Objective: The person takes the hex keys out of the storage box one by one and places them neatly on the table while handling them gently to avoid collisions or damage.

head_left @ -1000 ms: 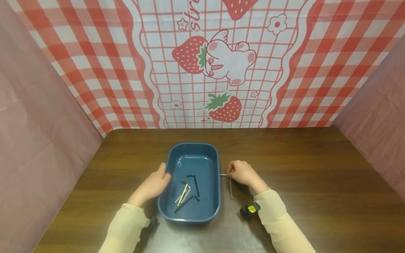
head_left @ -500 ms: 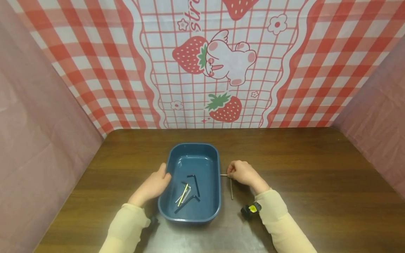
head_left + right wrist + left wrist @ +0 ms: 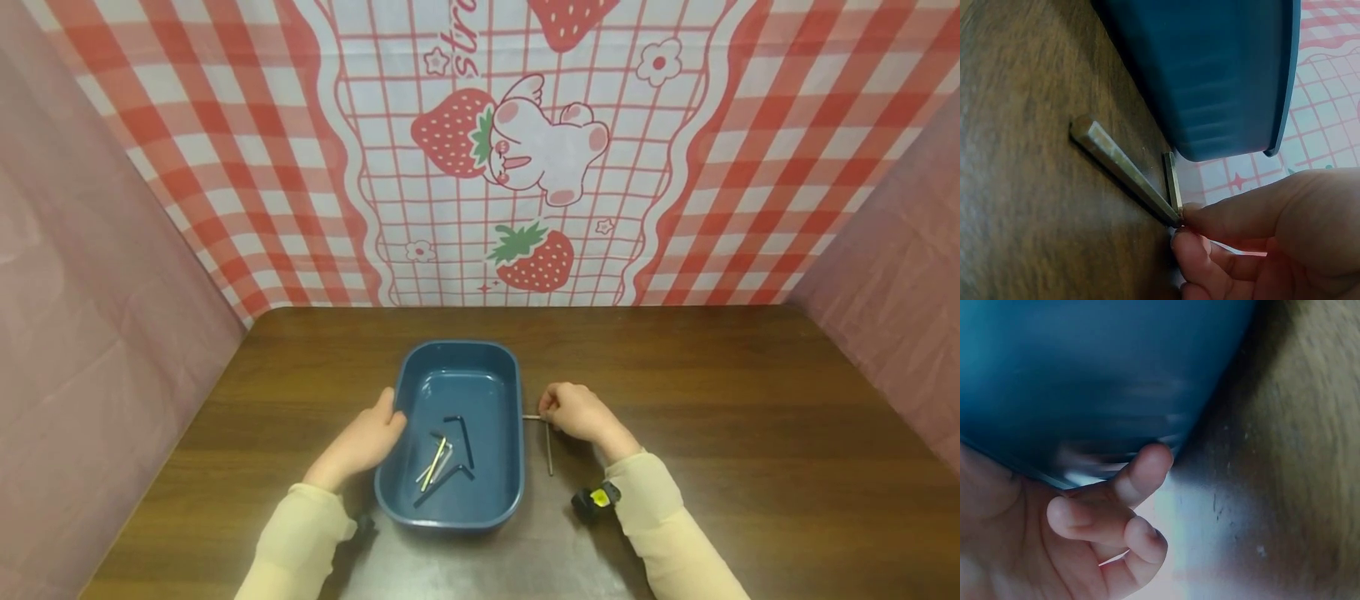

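Observation:
A blue oblong basin [image 3: 461, 387] stands on the table with several hex keys in it, black, silvery and one yellowish [image 3: 433, 463]. My left hand [image 3: 365, 439] holds the basin's left side, thumb over the rim and fingers against the outer wall [image 3: 1104, 394]. To the right of the basin, an L-shaped brass-coloured hex key [image 3: 1129, 172] lies along the tabletop, its short arm pointing toward the basin. My right hand [image 3: 579, 410] pinches it at the bend between thumb and index fingertip [image 3: 1200, 215].
The brown wooden table [image 3: 712, 400] stretches out on both sides of the basin. Behind it hangs a red-and-white checked cloth [image 3: 465, 200] with strawberries, and pinkish cloths [image 3: 97, 292] hang at the sides. A black wrist camera [image 3: 587, 502] sits below my right wrist.

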{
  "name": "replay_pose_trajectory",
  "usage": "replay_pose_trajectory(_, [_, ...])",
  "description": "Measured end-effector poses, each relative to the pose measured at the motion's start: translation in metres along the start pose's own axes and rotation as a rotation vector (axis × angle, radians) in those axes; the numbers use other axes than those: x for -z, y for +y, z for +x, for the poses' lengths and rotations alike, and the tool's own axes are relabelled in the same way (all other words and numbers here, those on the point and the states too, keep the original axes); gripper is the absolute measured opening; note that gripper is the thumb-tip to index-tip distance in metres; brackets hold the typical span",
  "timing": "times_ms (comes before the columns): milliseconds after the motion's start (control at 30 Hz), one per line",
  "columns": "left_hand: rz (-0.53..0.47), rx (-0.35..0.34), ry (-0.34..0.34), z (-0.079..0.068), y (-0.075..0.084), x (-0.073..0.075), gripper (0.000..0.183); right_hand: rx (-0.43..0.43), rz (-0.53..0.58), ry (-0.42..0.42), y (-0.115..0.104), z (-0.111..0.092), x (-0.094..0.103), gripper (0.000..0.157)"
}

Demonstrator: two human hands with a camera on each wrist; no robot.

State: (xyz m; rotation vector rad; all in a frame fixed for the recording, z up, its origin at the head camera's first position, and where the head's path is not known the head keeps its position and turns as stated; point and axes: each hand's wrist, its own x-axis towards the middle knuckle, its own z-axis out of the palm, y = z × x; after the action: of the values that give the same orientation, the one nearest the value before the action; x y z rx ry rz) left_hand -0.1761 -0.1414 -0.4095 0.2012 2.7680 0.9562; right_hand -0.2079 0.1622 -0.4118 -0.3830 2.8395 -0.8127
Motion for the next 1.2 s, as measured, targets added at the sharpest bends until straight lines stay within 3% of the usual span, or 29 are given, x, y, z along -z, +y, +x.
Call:
replay_pose_trajectory(600, [0.000, -0.005, -0.001, 0.000, 0.000, -0.001, 0.035, -0.006, -0.086, 0.025, -0.009, -0.005, 0.006, 0.011])
replay_pose_trajectory(1200, [0.003, 0.001, -0.013, -0.002, 0.002, 0.002, 0.040, 0.062, -0.070, 0.226, -0.036, -0.016, 0.016, 0.009])
